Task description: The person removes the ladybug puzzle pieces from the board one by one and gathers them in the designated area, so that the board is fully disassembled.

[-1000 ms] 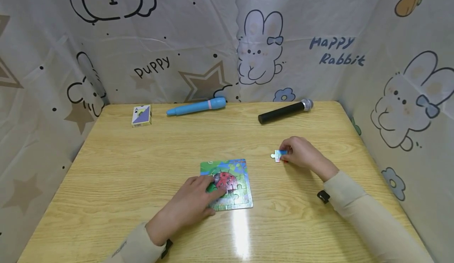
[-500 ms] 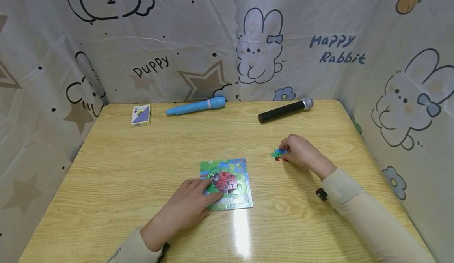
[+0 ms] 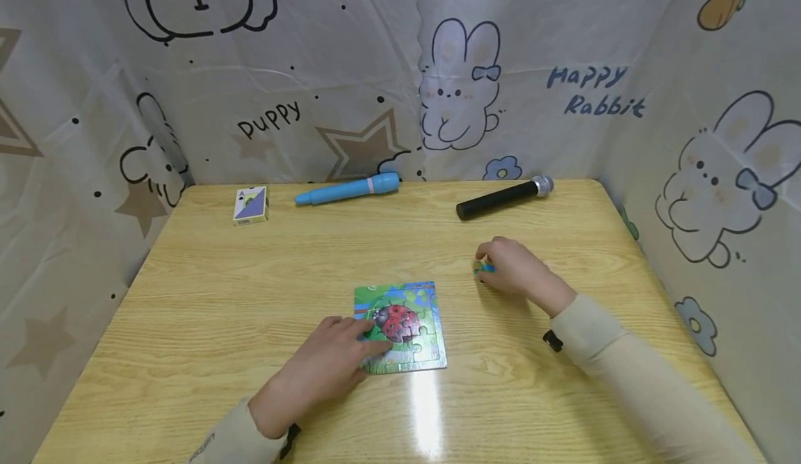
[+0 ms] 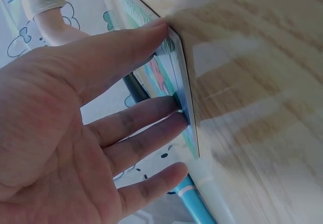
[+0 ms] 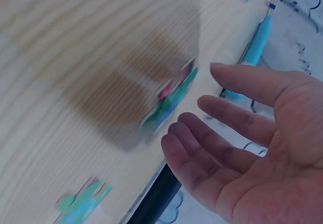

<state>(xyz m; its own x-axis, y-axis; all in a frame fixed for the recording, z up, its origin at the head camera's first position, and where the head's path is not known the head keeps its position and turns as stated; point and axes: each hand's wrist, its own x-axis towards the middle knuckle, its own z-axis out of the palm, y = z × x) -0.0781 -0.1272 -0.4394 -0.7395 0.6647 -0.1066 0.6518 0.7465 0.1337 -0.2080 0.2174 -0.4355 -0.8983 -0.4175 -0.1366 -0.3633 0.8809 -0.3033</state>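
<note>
A square ladybug jigsaw puzzle [image 3: 400, 321] lies flat on the table, its pieces set within a border. My left hand [image 3: 328, 356] rests at its left side; in the left wrist view the thumb and two fingers reach straight to the board's edge [image 4: 184, 77]. Right of the puzzle, my right hand [image 3: 516, 267] hovers low with loosely bent fingers. Just beyond its fingertips, in the right wrist view, a green, blue and red puzzle piece [image 5: 169, 100] lies on the table. A second, similar piece [image 5: 83, 204] lies farther off; the hand hides it in the head view.
Along the table's back edge lie a card box [image 3: 251, 205], a blue toy microphone [image 3: 347, 189] and a black microphone [image 3: 500, 200] with a silver head. Printed cloth walls [image 3: 350, 40] enclose the back and both sides.
A piece at my right fingers went from pale back to coloured face. My right hand has since let go and shifted left. My left hand drew back slightly, then stayed.
</note>
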